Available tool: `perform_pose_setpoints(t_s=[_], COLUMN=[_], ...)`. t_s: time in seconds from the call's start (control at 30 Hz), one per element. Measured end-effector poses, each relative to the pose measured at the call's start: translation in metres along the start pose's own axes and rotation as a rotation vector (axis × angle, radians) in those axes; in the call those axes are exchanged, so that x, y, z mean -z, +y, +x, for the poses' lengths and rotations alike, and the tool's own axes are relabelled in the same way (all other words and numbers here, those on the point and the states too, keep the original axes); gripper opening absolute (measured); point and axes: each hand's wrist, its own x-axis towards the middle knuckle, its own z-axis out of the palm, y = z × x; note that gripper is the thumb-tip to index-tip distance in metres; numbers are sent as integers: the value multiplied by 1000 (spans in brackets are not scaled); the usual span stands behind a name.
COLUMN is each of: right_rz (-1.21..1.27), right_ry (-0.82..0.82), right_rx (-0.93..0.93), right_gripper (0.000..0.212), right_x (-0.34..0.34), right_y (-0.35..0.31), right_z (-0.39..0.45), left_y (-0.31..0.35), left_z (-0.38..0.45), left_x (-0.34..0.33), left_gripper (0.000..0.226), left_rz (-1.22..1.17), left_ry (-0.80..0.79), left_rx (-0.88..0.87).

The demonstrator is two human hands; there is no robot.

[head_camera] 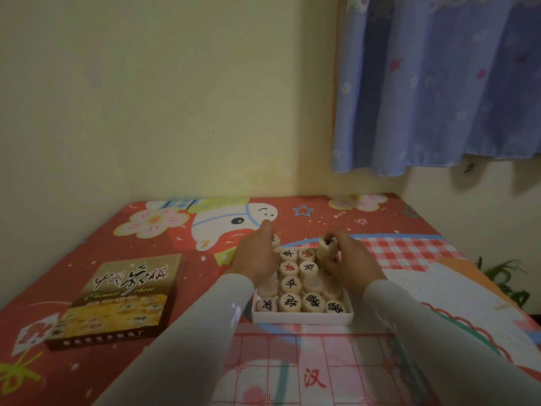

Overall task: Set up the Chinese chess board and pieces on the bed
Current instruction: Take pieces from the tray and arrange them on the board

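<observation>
Step in hand: unpacking pieces from the white tray [303, 318], centre of frame, on the bed [102, 238]. Right hand [349, 263] grasps a short stack of wooden pieces [327, 249] lifted at the tray's far right corner. Left hand [257, 256] curls round a piece [275, 240] at the far left corner. Most pieces sit packed in rows. Printed board sheet [310, 373] lies spread just below the tray; box lid [117, 300] at left. Next, probably: carry pieces to the board and place each on its line crossing.

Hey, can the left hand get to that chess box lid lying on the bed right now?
Probably yes. The box lid lies uncovered on the bed, on the left hand's own side, but that hand is busy gripping pieces at the tray.
</observation>
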Motion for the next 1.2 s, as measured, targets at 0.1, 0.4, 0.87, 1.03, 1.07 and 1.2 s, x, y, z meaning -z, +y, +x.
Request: perform_pose_setpoints(t_s=[0.1, 0.4, 0.87, 1.03, 1.07, 1.2], right_rz=[-19, -40, 104, 320, 358, 418], right_ry=[-33, -9, 23, 34, 17, -69], right_rx=[1, 32, 24, 112, 156, 304], right_gripper=[37, 41, 40, 39, 37, 39], right_x=[-2, -7, 8, 32, 38, 55], right_y=[3, 3, -10, -44, -54, -93], right_z=[7, 6, -1, -17, -25, -59], left_y=[-4, -10, -6, 21, 25, 32], left_z=[8, 12, 5, -26, -35, -75], left_x=[-6, -17, 1, 43, 50, 67], left_gripper=[34, 39, 37, 41, 27, 25], left_rz=[13, 96, -562, -1615, -1708, -2009], left_ry=[9, 8, 47, 0, -4, -116], left_rx=[-23, -46, 3, 494, 533, 619])
